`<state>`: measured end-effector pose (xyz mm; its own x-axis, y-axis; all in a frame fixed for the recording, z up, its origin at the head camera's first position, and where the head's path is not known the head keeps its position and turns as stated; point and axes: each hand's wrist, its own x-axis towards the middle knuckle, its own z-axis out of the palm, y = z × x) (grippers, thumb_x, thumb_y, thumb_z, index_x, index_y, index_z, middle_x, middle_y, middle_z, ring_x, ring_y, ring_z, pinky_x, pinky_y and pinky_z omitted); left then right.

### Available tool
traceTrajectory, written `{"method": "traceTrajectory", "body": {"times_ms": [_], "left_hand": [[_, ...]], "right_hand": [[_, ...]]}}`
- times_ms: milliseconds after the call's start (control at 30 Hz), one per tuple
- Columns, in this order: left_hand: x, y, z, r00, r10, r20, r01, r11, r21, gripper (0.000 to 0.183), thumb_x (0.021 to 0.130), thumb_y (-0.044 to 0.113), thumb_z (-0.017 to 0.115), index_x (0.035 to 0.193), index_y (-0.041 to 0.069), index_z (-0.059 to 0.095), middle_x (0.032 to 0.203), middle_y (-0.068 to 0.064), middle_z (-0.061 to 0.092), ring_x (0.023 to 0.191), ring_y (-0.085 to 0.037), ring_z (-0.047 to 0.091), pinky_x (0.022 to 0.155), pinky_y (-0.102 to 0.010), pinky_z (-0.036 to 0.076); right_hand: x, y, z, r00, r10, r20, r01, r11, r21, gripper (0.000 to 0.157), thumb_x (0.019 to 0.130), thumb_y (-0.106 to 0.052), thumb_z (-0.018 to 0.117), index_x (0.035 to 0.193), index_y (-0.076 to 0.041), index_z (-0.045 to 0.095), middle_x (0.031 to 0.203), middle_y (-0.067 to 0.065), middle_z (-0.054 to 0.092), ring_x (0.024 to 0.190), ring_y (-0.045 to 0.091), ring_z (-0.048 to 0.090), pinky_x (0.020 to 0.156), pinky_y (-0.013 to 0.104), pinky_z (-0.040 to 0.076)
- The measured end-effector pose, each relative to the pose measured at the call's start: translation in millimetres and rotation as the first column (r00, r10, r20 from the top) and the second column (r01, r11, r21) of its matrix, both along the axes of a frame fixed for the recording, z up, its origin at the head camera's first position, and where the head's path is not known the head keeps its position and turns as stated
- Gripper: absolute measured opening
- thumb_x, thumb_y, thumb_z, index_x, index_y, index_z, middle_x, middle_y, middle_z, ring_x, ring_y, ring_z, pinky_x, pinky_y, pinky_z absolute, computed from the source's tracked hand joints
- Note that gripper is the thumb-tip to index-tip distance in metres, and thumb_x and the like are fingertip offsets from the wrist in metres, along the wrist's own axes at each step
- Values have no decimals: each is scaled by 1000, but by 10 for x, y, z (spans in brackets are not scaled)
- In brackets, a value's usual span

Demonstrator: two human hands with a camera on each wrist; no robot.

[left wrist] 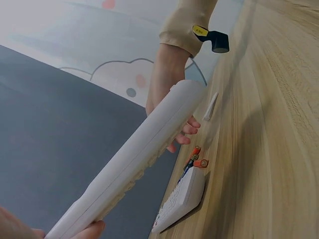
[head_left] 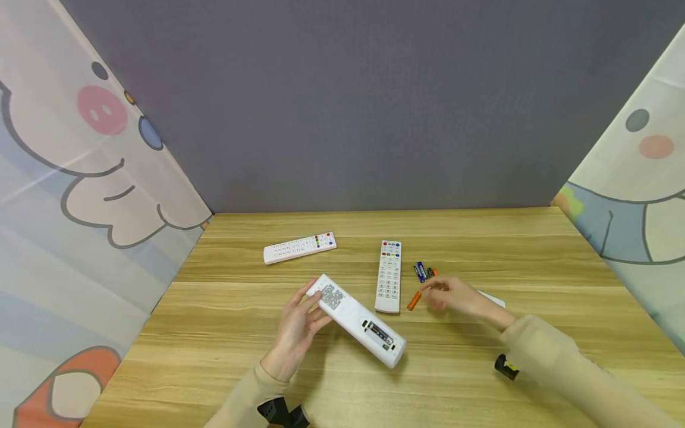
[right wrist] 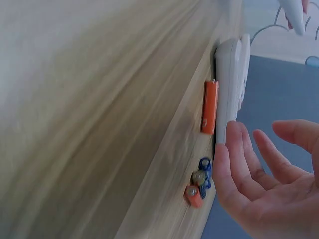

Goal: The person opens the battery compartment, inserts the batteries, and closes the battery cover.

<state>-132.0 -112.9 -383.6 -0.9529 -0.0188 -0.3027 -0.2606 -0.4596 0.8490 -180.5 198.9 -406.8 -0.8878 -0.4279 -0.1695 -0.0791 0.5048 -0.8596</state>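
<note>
My left hand (head_left: 298, 333) grips the far end of a white remote control (head_left: 353, 318), turned with its back up and tilted above the table. Its battery compartment is uncovered, and a dark battery (head_left: 380, 334) shows inside. Beside a loose orange battery (head_left: 414, 301) hovers my right hand (head_left: 448, 294), fingers loosely bent and nothing held. In the right wrist view that orange battery (right wrist: 210, 107) lies apart from the fingers. Several more batteries (head_left: 421, 271), blue, dark and orange, are grouped just beyond the right hand.
A second white remote (head_left: 389, 276) lies buttons up left of the batteries. Another remote (head_left: 299, 248) rests farther back on the left. A flat white piece (head_left: 491, 298) is partly hidden by the right forearm. A grey panel (head_left: 374, 107) rises behind the wooden table (head_left: 214, 333).
</note>
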Motion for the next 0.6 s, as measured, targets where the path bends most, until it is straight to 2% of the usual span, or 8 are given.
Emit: {"method": "traceTrajectory", "body": {"times_ms": [233,467,600], "left_hand": [[3,-7,-7,1000,-2,2,2,1000,7,48,93,1,45,137,-4,29,96,-3,59,78,-13,64,72,-28,57],[7,-8,3,1000,-10,5,10,1000,-3,48,92,2,45,137,-3,30,98,-3,59,80,-13,64,74,-29,56],[2,-1,3,1000,-10,9,10,1000,-5,47,92,1,45,137,-2,31,97,-3,60,79,-13,64,74,-29,56]], "right_hand": [[-99,76,-1,998,-38,-54,40,999,23,32,89,-5,51,113,16,50,86,22,61,71,25,60,61,31,55],[-194,134,-18,989,-107,-101,112,993,39,29,88,0,51,111,18,51,88,24,60,68,27,61,58,30,54],[-234,164,-35,985,-136,-102,141,989,41,31,89,0,50,113,19,49,88,23,59,68,26,61,56,30,53]]}}
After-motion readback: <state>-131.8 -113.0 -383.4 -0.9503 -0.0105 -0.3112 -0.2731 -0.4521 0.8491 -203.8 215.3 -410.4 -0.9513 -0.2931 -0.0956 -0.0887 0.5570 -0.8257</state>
